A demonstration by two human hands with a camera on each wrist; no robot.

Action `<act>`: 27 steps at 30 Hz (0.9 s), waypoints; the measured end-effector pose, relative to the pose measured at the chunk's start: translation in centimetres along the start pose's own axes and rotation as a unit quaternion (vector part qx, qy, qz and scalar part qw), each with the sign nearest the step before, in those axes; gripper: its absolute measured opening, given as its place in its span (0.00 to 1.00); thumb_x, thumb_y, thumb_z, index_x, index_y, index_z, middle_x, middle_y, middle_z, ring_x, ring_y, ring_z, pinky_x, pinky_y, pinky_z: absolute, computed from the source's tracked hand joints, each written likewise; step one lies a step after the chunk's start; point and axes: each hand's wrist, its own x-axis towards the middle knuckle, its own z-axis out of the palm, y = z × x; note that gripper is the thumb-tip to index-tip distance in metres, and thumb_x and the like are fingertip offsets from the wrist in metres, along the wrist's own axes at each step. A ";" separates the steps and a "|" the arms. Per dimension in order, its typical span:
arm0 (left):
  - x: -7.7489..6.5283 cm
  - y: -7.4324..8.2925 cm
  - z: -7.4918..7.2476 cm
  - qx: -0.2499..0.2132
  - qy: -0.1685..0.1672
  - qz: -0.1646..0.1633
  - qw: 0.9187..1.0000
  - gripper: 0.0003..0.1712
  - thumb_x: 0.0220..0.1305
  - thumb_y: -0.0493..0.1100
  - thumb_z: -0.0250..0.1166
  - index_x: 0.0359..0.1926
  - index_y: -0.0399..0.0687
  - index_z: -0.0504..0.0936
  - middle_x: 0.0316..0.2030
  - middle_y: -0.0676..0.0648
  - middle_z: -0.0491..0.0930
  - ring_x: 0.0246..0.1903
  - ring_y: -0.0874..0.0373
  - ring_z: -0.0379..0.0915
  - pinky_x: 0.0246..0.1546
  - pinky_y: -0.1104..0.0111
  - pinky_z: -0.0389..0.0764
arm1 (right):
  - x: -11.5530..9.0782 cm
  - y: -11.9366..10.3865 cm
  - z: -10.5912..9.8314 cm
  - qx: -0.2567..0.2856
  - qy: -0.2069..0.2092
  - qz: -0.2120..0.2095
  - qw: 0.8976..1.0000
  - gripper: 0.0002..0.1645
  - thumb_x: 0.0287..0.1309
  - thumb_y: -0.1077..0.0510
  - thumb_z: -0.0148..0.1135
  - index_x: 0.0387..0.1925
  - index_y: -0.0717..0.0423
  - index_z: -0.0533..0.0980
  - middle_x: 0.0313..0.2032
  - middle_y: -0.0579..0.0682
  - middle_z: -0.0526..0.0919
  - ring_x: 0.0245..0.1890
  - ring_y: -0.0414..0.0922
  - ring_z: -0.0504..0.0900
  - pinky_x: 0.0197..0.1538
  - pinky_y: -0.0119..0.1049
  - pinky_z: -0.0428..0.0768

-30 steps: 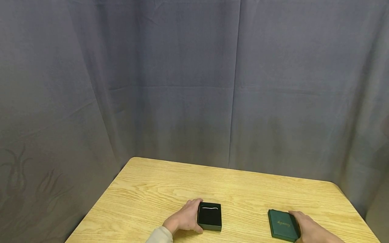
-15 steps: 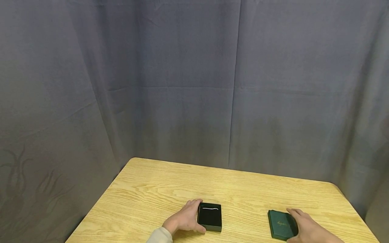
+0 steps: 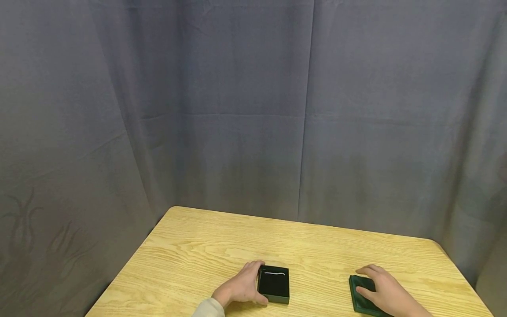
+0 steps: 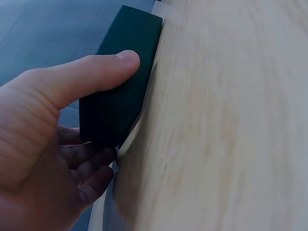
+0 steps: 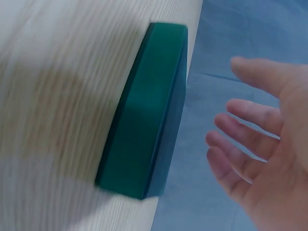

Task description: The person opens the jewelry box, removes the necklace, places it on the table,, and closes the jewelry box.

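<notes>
My left hand holds the small dark green jewelry box base by its left side. In the left wrist view, the thumb presses along one wall of the box, with the fingers curled at its end. A thin silver chain lies across the black padding near the far edge. To the right, the green box lid lies on the table, partly hidden by my right hand. In the right wrist view, the loosely bent fingers are apart from the lid and hold nothing.
Both box parts lie on a light wood-grain table, with bare tabletop between them. Grey curtains hang behind the table and along its left side.
My right hand has come off the lid's right edge, rising and moving left over it. The lid stays in place. The left hand and box base have barely moved.
</notes>
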 end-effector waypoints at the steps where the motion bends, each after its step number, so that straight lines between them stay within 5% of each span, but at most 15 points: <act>1: 0.0 0.0 0.0 -0.001 0.000 0.002 1.000 0.56 0.39 0.53 0.79 0.66 0.42 0.59 0.62 0.44 0.63 0.64 0.45 0.55 0.59 0.52 0.65 | 0.1 -0.2 0.1 0.004 0.000 -0.003 1.000 0.27 0.54 0.46 0.66 0.49 0.60 0.76 0.46 0.50 0.77 0.46 0.54 0.77 0.45 0.48 0.77; 12: -0.1 -0.3 0.1 -0.021 0.002 0.011 1.000 0.55 0.41 0.53 0.78 0.66 0.42 0.59 0.63 0.44 0.62 0.63 0.48 0.55 0.58 0.53 0.66 | 1.6 -2.7 1.1 0.042 0.011 -0.074 0.996 0.17 0.58 0.55 0.64 0.46 0.62 0.78 0.40 0.48 0.79 0.38 0.49 0.78 0.39 0.41 0.79; 27: 0.0 -0.7 0.4 -0.031 0.004 0.006 1.000 0.59 0.41 0.55 0.78 0.68 0.38 0.56 0.66 0.40 0.59 0.65 0.44 0.53 0.59 0.50 0.63 | 3.8 -5.2 2.5 0.041 -0.006 -0.092 0.995 0.15 0.60 0.57 0.62 0.46 0.61 0.78 0.40 0.47 0.79 0.40 0.48 0.78 0.40 0.41 0.78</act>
